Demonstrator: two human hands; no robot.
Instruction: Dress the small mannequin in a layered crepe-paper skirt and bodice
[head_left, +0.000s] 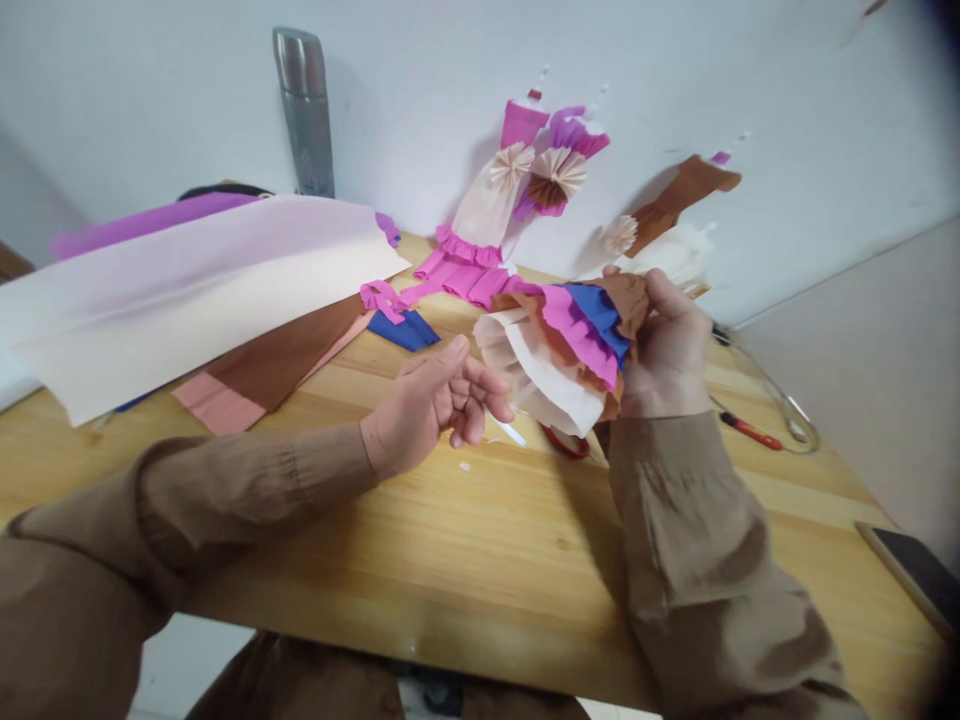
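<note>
Item: one fan-shaped bundle of pleated crepe-paper layers [555,350].

Composition: ruffled sheets stacked one over another. White and cream are outermost at the lower left, followed by brown, magenta and blue. A crumpled brown section sits at the upper right end.

Condition: the pleats are gathered tight at the right end and flare open toward the left and downward. The free edges are wavy, and no tears are discernible.

Pose: tilted, with the flared edges facing lower left.

Position: off the surface, raised above the wooden table [450,560]. The right hand [667,350] pinches the gathered end, thumb on top. The left hand [435,400], fingers loosely curled, sits just beside the white edge; contact cannot be confirmed.
</note>
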